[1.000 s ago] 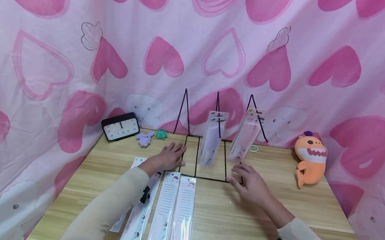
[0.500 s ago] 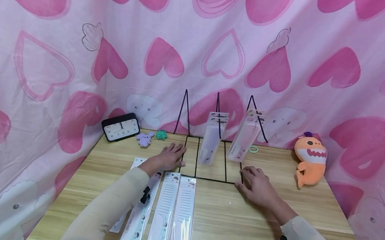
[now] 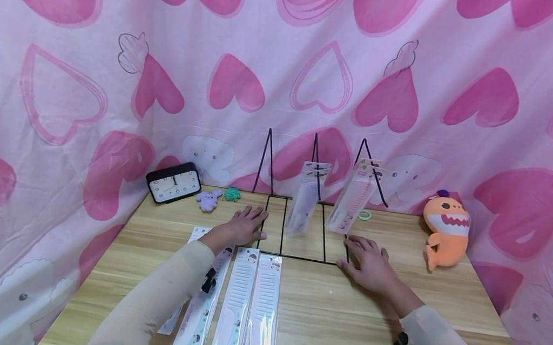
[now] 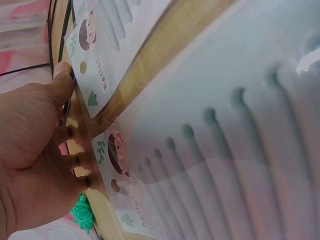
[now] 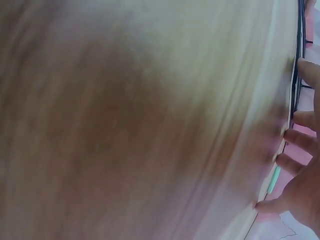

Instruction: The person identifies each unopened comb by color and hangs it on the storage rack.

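Note:
A black wire rack [image 3: 294, 257] stands on the table, its upright hooks rising at the back. Packaged purple combs [image 3: 305, 199] hang from the middle hook, and packaged pink combs [image 3: 352, 200] from the right one. My left hand [image 3: 243, 227] lies with spread fingers against the rack's left side; the left wrist view shows its thumb [image 4: 62, 82] at the black wire. At the front right corner, my right hand [image 3: 371, 266] rests with its fingertips at the wire and holds nothing. Several packaged combs [image 3: 265, 296] lie under and beside my left forearm.
Behind the rack, at the left, are a black clock [image 3: 174, 182], a small purple toy [image 3: 207, 200] and a green tangled ball [image 3: 231, 194]. A pale green ring [image 3: 364, 214] lies behind it. An orange shark plush [image 3: 447, 229] sits at the right. A heart-patterned curtain [image 3: 274, 75] surrounds the table.
My right hand has shifted a little to the right, from the front wire to the rack's corner. The upright hooks lean slightly further right, and the hanging combs sway. The left hand stays put.

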Tool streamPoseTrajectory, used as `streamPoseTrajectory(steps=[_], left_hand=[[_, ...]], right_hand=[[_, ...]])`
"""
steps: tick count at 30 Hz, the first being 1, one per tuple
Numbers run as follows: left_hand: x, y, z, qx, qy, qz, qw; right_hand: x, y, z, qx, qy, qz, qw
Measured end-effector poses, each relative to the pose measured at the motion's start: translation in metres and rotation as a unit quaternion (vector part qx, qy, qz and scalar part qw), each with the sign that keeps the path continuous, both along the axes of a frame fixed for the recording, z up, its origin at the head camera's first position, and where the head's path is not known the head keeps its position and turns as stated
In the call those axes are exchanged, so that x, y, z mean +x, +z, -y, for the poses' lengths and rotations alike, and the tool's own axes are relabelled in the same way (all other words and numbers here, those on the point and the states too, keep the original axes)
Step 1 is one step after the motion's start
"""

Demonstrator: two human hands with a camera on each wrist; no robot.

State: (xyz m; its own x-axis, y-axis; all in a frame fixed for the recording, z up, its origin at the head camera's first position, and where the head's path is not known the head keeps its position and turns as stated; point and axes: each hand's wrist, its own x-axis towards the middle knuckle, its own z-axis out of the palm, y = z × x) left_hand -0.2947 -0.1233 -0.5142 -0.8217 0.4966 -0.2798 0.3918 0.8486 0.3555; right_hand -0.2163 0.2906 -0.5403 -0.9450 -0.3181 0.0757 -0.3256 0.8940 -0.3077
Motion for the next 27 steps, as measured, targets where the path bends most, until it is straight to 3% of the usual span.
streamPoseTrajectory(steps=[17, 27], left_hand=[[-0.013, -0.023, 0.003, 0.021, 0.013, 0.009, 0.9997], [-0.004, -0.005, 0.015, 0.048, -0.024, -0.032, 0.998]], right_hand=[[0.007, 0.006, 0.003, -0.019, -0.034, 0.055, 0.998], [0.004, 0.003, 0.003, -0.011, -0.03, 0.048, 0.998]])
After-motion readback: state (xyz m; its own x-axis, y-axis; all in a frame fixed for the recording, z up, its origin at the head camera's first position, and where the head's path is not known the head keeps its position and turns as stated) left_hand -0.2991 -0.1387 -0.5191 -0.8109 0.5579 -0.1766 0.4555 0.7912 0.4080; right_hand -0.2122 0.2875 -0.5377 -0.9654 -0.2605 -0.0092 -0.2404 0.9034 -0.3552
